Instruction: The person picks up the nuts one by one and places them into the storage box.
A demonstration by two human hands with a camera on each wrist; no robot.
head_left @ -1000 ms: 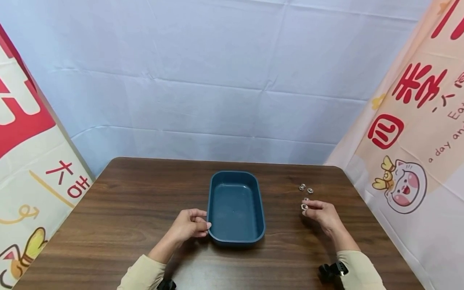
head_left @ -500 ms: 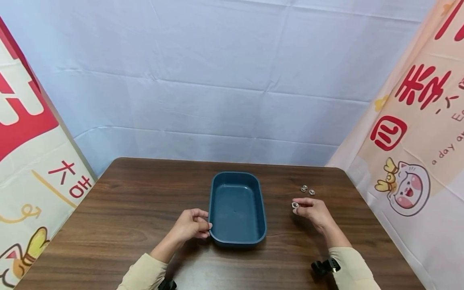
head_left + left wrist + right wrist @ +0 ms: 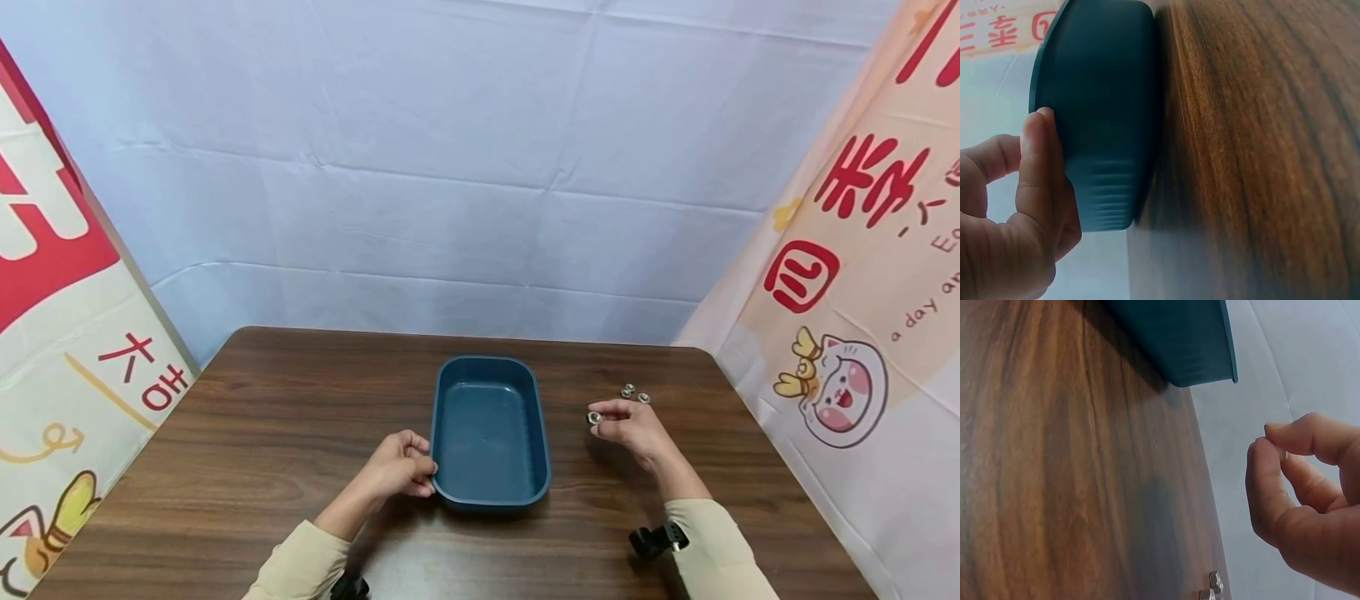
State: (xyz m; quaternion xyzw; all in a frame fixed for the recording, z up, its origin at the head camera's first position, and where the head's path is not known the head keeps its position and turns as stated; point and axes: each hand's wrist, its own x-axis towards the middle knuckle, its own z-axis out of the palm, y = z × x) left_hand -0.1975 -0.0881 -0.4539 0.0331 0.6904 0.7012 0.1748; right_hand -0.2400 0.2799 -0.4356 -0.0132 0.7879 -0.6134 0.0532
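A blue rectangular plastic tub (image 3: 491,429) stands on the wooden table, with its bare inside facing up. At its near left side my left hand (image 3: 397,465) pinches the rim, the thumb on the edge and the other fingers beside the wall; the left wrist view has this tub wall (image 3: 1100,94) up close. Right of the tub, my right hand (image 3: 630,429) holds a metal hex nut (image 3: 594,418) between thumb and fingertips, above the table. In the right wrist view the fingertips mostly hide that nut.
Several more nuts (image 3: 643,398) lie on the table (image 3: 315,392), behind the right hand. A pale cloth hangs beyond the far edge, and printed cloths (image 3: 840,383) hang at both sides. Each wrist wears a small black device (image 3: 658,540).
The right hand has moved left toward the tub, carrying the nut away from the others. The left hand stays at the rim, and the tub has not moved on the table.
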